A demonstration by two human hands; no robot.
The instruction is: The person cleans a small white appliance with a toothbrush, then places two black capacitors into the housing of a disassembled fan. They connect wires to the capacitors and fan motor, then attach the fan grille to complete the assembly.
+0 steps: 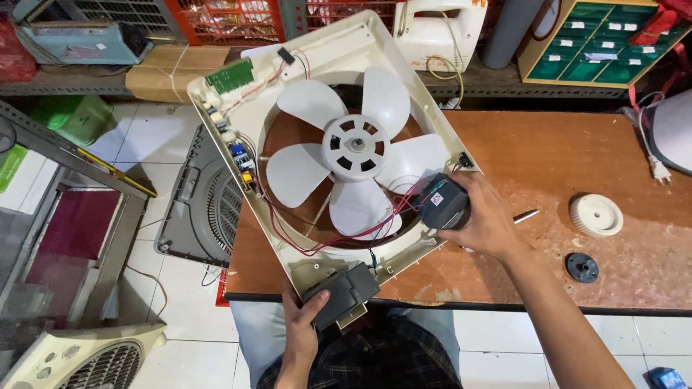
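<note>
Worn brown desk (577, 166) is carrying a cream fan frame (346, 65); left hand (301, 328) fingers are gripping a dark box (342, 292), right hand (484, 220) fingers are closing around a red-labelled black motor (441, 202).

You're in a repair workshop: a scarred, paint-worn table (577, 166) carries an opened fan frame (346, 144) with bare wires and a circuit board (231, 75). A parts cabinet (598, 43) of small green drawers stands behind, more fan grilles (209, 205) lie on the tiled floor (166, 130), and cluttered shelves (72, 79) line the wall.
</note>
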